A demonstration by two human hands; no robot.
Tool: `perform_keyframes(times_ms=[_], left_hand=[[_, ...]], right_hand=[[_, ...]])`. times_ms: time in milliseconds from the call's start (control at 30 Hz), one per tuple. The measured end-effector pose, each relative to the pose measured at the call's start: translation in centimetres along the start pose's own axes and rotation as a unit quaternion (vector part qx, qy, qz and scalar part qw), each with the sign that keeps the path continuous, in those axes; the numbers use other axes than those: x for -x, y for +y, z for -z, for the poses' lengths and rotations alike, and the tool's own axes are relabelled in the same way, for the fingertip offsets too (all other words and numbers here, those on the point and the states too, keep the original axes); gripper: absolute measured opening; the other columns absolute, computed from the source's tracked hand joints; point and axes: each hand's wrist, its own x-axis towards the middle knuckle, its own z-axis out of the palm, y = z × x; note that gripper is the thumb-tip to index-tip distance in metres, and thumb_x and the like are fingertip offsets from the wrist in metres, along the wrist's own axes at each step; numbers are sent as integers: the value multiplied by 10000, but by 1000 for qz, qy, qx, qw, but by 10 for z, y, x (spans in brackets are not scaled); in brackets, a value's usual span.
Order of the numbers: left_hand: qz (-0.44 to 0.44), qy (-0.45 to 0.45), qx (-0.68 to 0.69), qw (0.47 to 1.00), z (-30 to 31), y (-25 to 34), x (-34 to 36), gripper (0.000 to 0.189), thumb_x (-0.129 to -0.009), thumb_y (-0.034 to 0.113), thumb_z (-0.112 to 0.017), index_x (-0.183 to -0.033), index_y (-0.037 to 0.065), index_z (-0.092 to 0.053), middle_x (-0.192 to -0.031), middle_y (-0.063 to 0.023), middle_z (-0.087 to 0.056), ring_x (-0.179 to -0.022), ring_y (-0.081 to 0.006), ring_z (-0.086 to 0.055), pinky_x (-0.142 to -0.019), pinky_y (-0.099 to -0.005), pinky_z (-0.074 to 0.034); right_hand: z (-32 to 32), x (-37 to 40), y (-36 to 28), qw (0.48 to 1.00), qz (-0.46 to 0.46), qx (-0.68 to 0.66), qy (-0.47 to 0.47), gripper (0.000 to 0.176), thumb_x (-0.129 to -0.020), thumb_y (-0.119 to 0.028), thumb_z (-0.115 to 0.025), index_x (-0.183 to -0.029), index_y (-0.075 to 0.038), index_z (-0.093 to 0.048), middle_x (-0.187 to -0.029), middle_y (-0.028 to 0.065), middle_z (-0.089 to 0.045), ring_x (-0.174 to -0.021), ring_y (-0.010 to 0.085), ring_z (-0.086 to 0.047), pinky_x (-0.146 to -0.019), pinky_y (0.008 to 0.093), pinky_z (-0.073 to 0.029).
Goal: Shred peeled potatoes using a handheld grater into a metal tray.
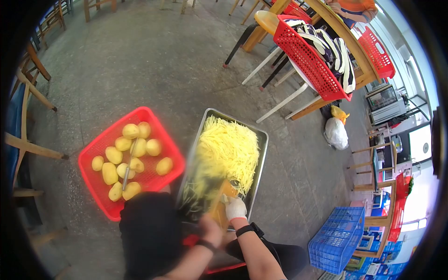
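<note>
A metal tray (264, 161) holds a heap of yellow potato shreds (228, 149). Over its near end is a tan wooden board (219, 210), partly blurred. My right hand (235, 208), in a white glove, is closed at the board's right side; what its fingers hold is hidden. My bare left hand (211, 231) is beside the board's lower left part, its fingers smeared by motion. To the left stands a red basket (95, 186) with several peeled potatoes (110, 172) and a thin metal tool (126, 176) lying on them.
My dark-clothed knee (149, 233) is beside the red basket. At the upper right, a red basket of striped eggplants (322, 56) rests on a stool, with a person (357, 10) beyond. A blue crate (336, 238) stands lower right; wooden chairs (35, 147) line the left.
</note>
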Motion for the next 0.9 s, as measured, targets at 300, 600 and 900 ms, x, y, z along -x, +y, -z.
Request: perform_keyframes(times_ms=[300, 600, 900], left_hand=[[14, 17, -16, 1000, -10, 19, 23, 272, -811, 235, -486, -852, -5, -606, -838, -111, -602, -732, -243, -594, -679, -362, -480], [5, 50, 16, 999, 0, -5, -6, 242, -764, 177, -567, -851, -45, -611, -868, -139, -619, -738, -267, -622, -692, -379, -497], [-6, 15, -61, 998, -6, 11, 16, 280, -824, 227, -472, -850, -10, -617, -843, -108, -612, -740, -233, -598, -689, -360, -479]], right_hand=[[24, 39, -7, 992, -56, -108, -34, 320, -781, -260, -555, -1021, -102, -696, -929, 200, -661, -900, 336, -640, -828, 387, -498], [7, -9, 1, 992, -94, -76, -31, 284, -803, -298, -571, -972, -118, -713, -924, 181, -665, -885, 348, -642, -814, 406, -503], [31, 22, -12, 989, -78, -100, -79, 311, -823, -311, -565, -1026, -113, -693, -951, 186, -663, -917, 352, -631, -828, 404, -494]])
